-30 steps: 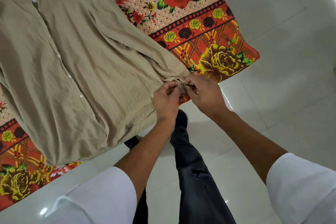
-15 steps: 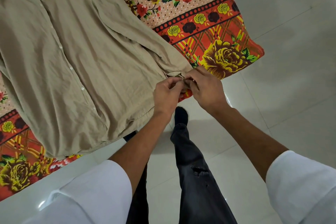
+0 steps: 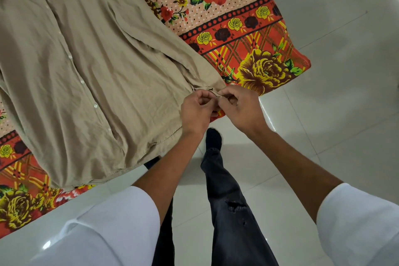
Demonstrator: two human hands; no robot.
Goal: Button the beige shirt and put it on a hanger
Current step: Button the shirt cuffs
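Note:
The beige shirt [image 3: 90,67] lies spread flat on a floral sheet, front up, with a row of small white buttons running down its middle. One long sleeve stretches toward me and ends at its cuff [image 3: 208,89] at the sheet's near edge. My left hand [image 3: 197,111] and my right hand [image 3: 238,107] meet at that cuff, both pinching its fabric between fingertips. The cuff's button is hidden by my fingers. No hanger is in view.
The red, orange and yellow floral sheet [image 3: 254,49] covers the surface under the shirt. White glossy floor tiles [image 3: 336,93] fill the right and the foreground. My dark-trousered leg and black-socked foot [image 3: 213,138] stand just below the hands.
Both hands stay pinched on the sleeve cuff with small finger movements. The camera view has shifted slightly, so shirt and sheet sit a little further right in the frame.

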